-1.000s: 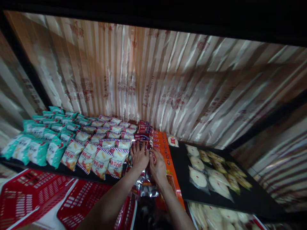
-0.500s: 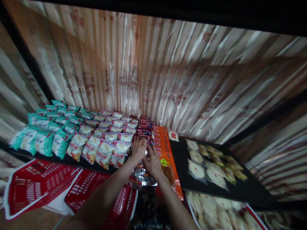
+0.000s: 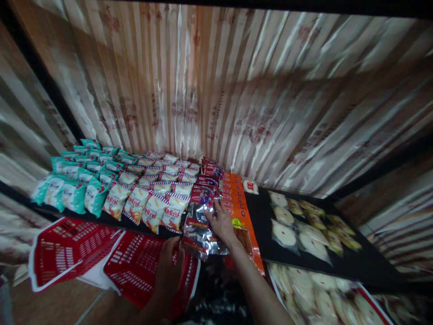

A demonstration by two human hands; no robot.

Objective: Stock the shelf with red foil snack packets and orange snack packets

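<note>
A row of overlapping dark red and silver snack packets [image 3: 203, 196] lies from the back of the shelf to its front edge. My right hand [image 3: 221, 221] rests on the right side of the front packets, thumb and fingers apart, not closed round them. In shadow just below the shelf edge, my left hand [image 3: 170, 257] is near the lower left corner of the front packet, apart from it. A gap shows between its thumb and fingers, and nothing is seen in it. Right of the row lies a long orange package [image 3: 238, 203], partly behind my right forearm.
White shrimp-snack bags [image 3: 154, 210] and teal bags [image 3: 72, 196] stand in rows at left. Round white packs [image 3: 284, 235] and yellowish packs [image 3: 333, 241] lie on the black shelf [image 3: 260, 225]. Red baskets [image 3: 131, 266] and a crate of white packs [image 3: 316, 293] are below.
My left hand has left the packets and moved down and left, below the shelf edge. My right hand stays at their right side. The view has tilted slightly, uncovering the front packets.
</note>
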